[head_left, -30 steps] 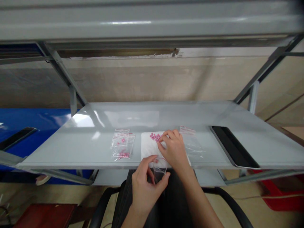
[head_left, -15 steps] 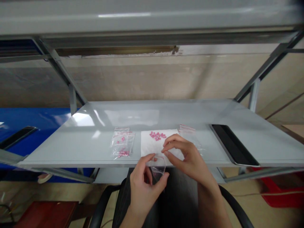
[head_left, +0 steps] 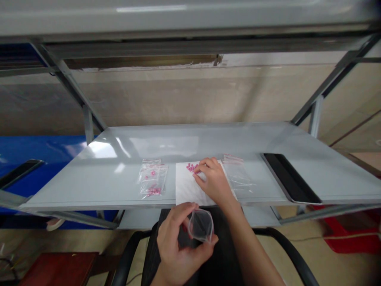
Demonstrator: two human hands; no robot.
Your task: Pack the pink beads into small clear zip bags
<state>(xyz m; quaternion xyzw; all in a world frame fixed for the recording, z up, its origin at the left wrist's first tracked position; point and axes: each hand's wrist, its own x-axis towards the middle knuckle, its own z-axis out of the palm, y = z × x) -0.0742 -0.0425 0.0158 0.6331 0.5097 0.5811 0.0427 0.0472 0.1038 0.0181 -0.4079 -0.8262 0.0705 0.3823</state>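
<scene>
My left hand (head_left: 175,246) holds a small clear zip bag (head_left: 201,226) over my lap, its mouth spread between thumb and fingers and facing up. Over the white paper sheet (head_left: 186,190), my right hand (head_left: 212,178) reaches to a pile of small round pink beads (head_left: 190,167). Its thumb and index finger pinch at a bead on the pile's near right side; the fingers partly cover the pile. Left of the paper lie clear zip bags (head_left: 154,180) with pink beads inside. To the right are flat clear zip bags (head_left: 236,171) with no beads visible in them.
A dark tablet-like device (head_left: 290,178) lies on the right of the grey table (head_left: 89,178). Metal frame posts (head_left: 315,115) stand at both sides, with a shelf (head_left: 190,24) overhead. Another dark device (head_left: 20,172) rests on the blue surface at left.
My right hand has moved forward and left from the bag to the bead pile. The bag in my left hand has come lower, with its mouth now spread wide.
</scene>
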